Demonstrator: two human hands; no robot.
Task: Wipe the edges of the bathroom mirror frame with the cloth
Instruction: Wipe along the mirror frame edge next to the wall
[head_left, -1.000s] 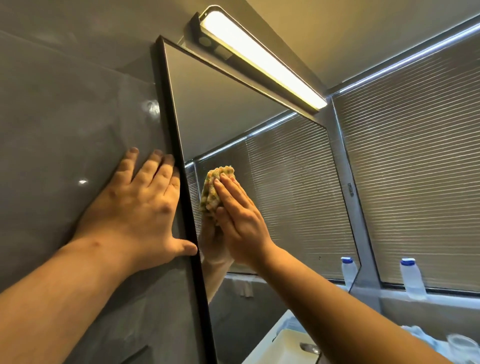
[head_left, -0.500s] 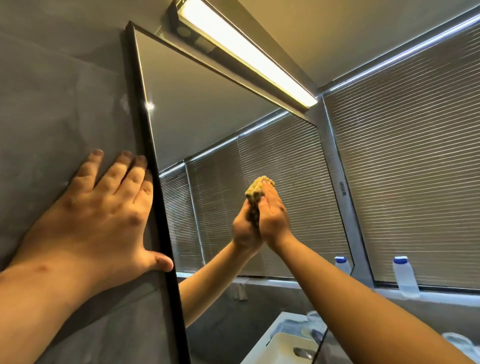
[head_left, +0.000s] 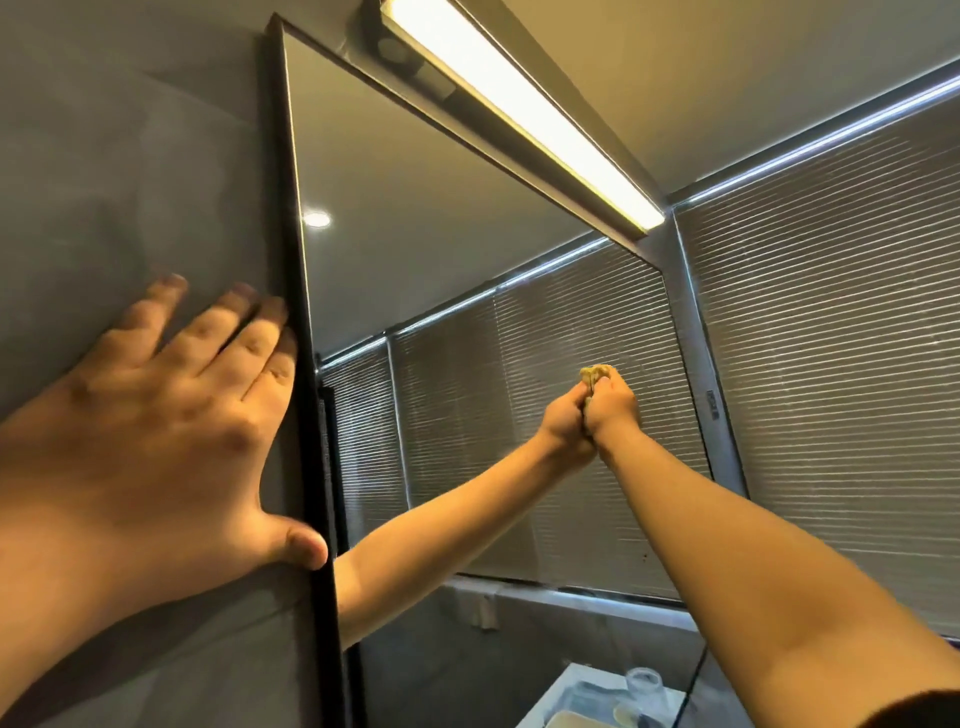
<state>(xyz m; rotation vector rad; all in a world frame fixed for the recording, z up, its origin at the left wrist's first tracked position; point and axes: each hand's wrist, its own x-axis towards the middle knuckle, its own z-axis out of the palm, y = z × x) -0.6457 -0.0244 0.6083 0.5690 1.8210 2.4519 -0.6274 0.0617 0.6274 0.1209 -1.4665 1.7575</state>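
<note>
The mirror has a thin black frame (head_left: 291, 270) running up its left side and along the top. My left hand (head_left: 171, 415) lies flat on the grey wall beside that left edge, fingers straight, thumb touching the frame. My right hand (head_left: 613, 402) is stretched far across the glass toward the mirror's right side. It grips a bunched yellow cloth (head_left: 596, 375) and presses it against the glass. Most of the cloth is hidden in the hand and by its reflection.
A lit bar lamp (head_left: 519, 109) juts out above the mirror's top edge. Window blinds (head_left: 831, 338) fill the right wall. At the bottom a glass (head_left: 644, 688) and the white basin (head_left: 571, 719) show below the mirror.
My right hand has slid the cloth to the right across the glass, from near the left frame toward the right side. My left hand has stayed flat on the wall.
</note>
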